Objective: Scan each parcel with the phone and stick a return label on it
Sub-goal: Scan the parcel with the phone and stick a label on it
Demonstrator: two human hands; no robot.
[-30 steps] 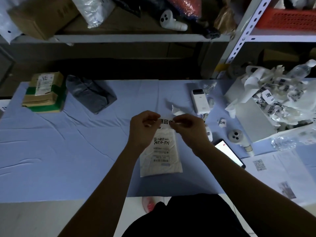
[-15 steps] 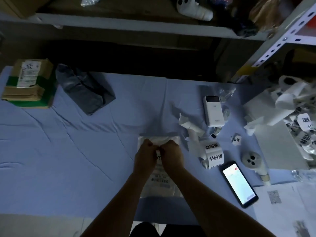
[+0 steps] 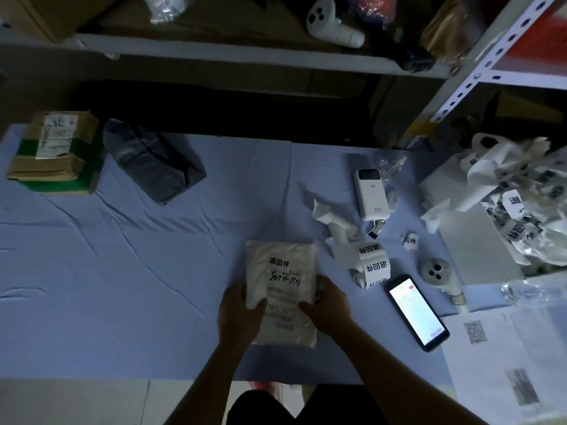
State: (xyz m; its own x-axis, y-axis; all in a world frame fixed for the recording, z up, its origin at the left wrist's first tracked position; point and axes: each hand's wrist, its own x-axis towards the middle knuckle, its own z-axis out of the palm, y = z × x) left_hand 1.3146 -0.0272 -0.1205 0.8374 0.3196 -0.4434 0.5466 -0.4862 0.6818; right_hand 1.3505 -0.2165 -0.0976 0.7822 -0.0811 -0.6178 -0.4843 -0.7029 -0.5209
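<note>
The white parcel point(image 3: 280, 289) lies flat on the blue cloth point(image 3: 122, 271), bearing a return label point(image 3: 279, 262) printed 退回件 above an unreadable handwritten scrawl. The left hand point(image 3: 237, 314) grips its left edge and the right hand point(image 3: 329, 302) its right edge, thumbs on top, so it sits between them. Right of the parcel are the label roll point(image 3: 372, 266), also printed 退回件, and the phone point(image 3: 417, 311), screen lit.
</note>
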